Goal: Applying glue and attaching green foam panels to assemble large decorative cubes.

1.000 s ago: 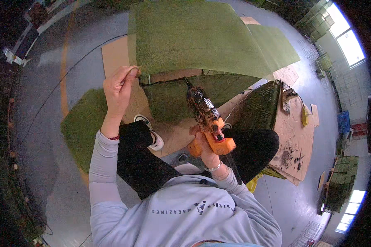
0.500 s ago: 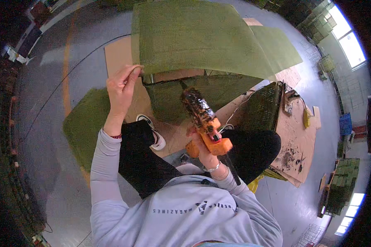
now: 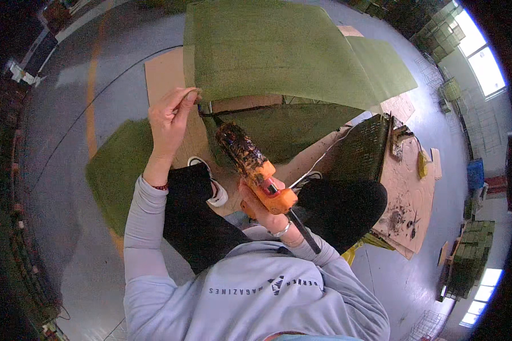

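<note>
Olive-green mesh forms the large sheet (image 3: 273, 54), taken as the landmark. Left hand (image 3: 169, 116): grip pinching the sheet's near left corner between thumb and fingers. Right hand (image 3: 260, 203): grip wrapped around an orange glue gun (image 3: 246, 156), located on the person's side of the sheet. Its barrel is heavily fouled with black residue, and its nozzle points toward the sheet's near left corner. A black rod (image 3: 305, 232) projects from the gun's rear. Just on the person's side of the sheet's near edge is a darker mesh panel (image 3: 279, 131) with a black line along its far edge; contact between nozzle and line cannot be confirmed. Left of the sheet and nearer the person: a separate mesh piece (image 3: 119, 170). Right of the sheet and nearer the person: a dark mesh form (image 3: 352, 156) and, further right, black-stained cardboard (image 3: 395, 196) carrying a yellow object (image 3: 422, 163).
</note>
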Available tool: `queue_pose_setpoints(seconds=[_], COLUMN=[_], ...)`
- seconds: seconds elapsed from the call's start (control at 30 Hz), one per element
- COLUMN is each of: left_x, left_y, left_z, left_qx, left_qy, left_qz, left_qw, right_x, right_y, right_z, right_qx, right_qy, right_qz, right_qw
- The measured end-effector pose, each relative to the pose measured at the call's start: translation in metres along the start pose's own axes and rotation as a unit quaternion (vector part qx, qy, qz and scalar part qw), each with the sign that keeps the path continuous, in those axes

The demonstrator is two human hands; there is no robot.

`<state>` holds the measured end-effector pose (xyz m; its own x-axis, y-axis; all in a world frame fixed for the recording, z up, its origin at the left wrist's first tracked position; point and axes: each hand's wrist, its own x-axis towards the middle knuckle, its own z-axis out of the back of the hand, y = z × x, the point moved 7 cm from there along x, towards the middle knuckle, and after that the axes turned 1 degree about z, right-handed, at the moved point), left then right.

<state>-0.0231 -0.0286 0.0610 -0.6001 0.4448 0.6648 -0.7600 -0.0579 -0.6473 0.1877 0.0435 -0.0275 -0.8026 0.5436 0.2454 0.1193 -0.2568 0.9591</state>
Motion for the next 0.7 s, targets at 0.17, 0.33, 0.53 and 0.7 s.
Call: queue_pose_setpoints(seconds=[0.17, 0.33, 0.53, 0.7], left_x=[0.002, 0.001, 0.001, 0.001], left_y=[-0.005, -0.005, -0.003, 0.002], left_z=[-0.002, 0.001, -0.001, -0.003], left_qx=[-0.010, -0.022, -0.041, -0.013], left_qy=[0.009, 0.008, 0.011, 0.023], left_qz=[-0.009, -0.009, -0.004, -0.010], left_qw=[1.000, 1.000, 0.999, 1.000], right_x=[0.000, -0.004, -0.008, -0.015], right_y=[0.002, -0.006, -0.011, -0.028], right_z=[0.006, 0.013, 0.025, 0.045], right_qx=[-0.002, 0.038, 0.155, 0.050], right_qy=[-0.002, -0.024, -0.095, -0.138], right_qz=[0.007, -0.026, -0.033, 0.009], right_qw=[1.000, 0.999, 0.983, 0.989])
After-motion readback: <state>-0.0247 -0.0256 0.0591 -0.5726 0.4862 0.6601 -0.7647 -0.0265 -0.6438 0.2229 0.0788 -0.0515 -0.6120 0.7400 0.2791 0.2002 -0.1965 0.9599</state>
